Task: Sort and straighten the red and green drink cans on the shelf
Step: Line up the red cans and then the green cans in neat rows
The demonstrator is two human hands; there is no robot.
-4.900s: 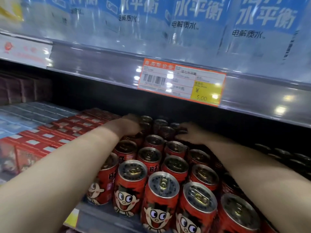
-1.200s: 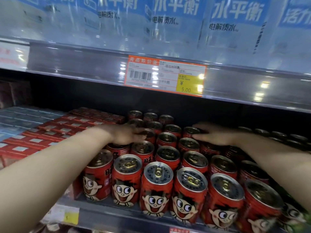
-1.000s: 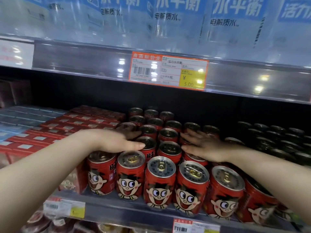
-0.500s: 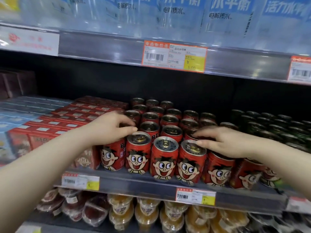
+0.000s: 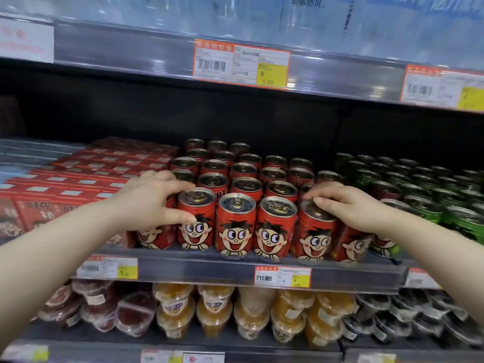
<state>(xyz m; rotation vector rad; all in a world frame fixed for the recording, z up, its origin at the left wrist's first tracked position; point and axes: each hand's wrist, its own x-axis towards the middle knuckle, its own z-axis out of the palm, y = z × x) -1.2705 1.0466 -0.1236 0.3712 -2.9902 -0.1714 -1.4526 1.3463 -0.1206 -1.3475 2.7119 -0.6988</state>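
Gripping a front-row red cartoon-face metal can (image 5: 195, 218) on the grey shelf edge (image 5: 199, 268), left hand (image 5: 146, 203) pinches its rim and side, right hand (image 5: 345, 205) fingertips pressing another can's top (image 5: 318, 213), green cans (image 5: 429, 195) rightward.

I see glossy printed metal on the red cans (image 5: 234, 226), dull silvery lids, and a smooth grey shelf edge (image 5: 199, 269) with paper price tags (image 5: 282, 276).

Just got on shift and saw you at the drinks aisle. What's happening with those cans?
A person is straightening the front row of red cartoon-face cans on the middle shelf. The left hand grips the second can from the left; the right hand rests on top of a can further right. Green cans sit alongside on the right.
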